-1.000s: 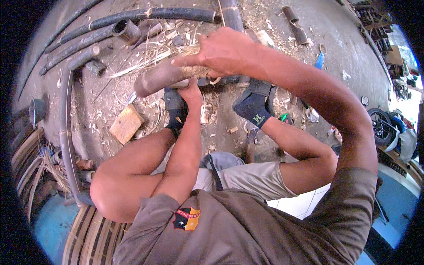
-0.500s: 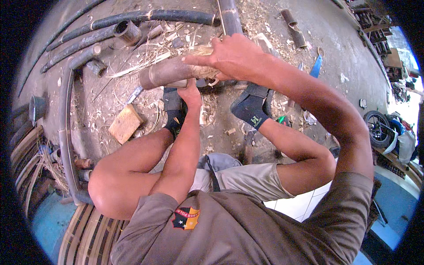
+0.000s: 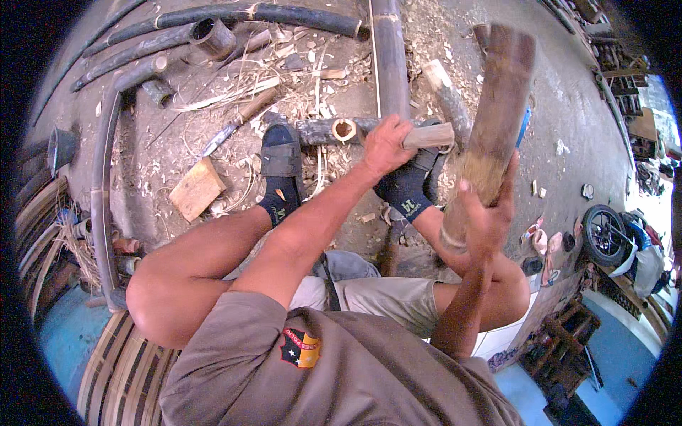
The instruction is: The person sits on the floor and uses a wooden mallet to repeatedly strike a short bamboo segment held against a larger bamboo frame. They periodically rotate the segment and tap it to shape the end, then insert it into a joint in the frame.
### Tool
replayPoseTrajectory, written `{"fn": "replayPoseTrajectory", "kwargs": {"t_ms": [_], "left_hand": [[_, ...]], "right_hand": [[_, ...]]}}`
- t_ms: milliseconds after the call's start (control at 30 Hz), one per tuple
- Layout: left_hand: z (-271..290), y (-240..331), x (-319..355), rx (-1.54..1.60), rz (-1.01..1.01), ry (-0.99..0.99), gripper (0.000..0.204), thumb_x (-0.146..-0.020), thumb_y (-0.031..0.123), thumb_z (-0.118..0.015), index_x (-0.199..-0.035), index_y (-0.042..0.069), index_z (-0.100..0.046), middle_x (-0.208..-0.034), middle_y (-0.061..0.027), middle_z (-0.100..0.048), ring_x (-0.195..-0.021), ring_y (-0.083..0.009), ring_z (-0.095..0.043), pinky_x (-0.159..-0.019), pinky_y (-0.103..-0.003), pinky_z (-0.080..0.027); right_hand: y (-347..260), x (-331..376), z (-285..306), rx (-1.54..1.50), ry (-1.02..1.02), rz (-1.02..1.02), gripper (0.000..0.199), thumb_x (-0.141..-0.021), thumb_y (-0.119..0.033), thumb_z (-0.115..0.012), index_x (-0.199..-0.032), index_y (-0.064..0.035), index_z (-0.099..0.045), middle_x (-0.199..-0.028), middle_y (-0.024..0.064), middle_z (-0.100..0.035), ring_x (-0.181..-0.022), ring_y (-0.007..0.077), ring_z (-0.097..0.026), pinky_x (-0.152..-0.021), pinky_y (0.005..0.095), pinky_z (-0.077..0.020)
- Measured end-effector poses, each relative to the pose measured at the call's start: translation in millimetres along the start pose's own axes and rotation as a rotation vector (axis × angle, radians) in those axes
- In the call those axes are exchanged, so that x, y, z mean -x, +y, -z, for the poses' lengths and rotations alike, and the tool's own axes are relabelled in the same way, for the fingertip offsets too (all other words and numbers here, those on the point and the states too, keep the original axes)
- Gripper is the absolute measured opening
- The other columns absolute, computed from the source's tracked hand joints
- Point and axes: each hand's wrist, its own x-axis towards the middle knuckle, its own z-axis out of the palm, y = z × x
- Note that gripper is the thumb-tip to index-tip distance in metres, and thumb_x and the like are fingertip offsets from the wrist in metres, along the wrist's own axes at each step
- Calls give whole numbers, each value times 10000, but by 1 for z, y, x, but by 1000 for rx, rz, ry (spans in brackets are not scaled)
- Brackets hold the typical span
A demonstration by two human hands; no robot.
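**Bamboo splitting, looks like early days**

Floor's [image 3: 568, 113] already thick with shavings and long dark bamboo poles [image 3: 249, 14], so plenty's been worked. Right hand [image 3: 490, 213] is clamped on a raised bamboo billet [image 3: 497, 106]; left hand [image 3: 383, 145] grips a short pale piece [image 3: 430, 136] over the hollow bamboo section [image 3: 334, 130] between the feet. That section looks whole, not split yet.

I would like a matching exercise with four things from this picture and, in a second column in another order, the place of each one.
Things:
1. thick brown bamboo piece
2. short pale wooden stick
3. flat square wooden block
4. long knife

Places:
A. on the ground, left of the left foot
B. raised in the right hand
C. gripped by the left hand
D. on the ground among shavings, above the left foot

Pairs: 1-B, 2-C, 3-A, 4-D
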Motion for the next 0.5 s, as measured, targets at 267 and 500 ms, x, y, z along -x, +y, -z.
{"fn": "replayPoseTrajectory", "kwargs": {"t_ms": [267, 500], "left_hand": [[-3, -59, -6, -8, -41, -82, 386, -656, 200, -869, -942, 117, -623, -949, -96, -539, -940, -335, -603, -787, -455, -525], [-3, -57, -2, -45, -33, -101, 375, -661, 181, -876, -918, 105, -615, -940, -94, -523, -930, -338, -591, -773, -453, -512]], "right_hand": [[64, 38, -37, -261, 112, -279, 972, -825, -94, -800, -1635, -92, -263, -1572, 216, -435, -1372, 316, -506, -1156, 415, -384], [76, 41, -71, -399, -94, -453, 937, -896, -101, -754, -1650, -74, -198, -1353, 185, -607, -1170, 266, -602, -1036, 353, -476]]}}
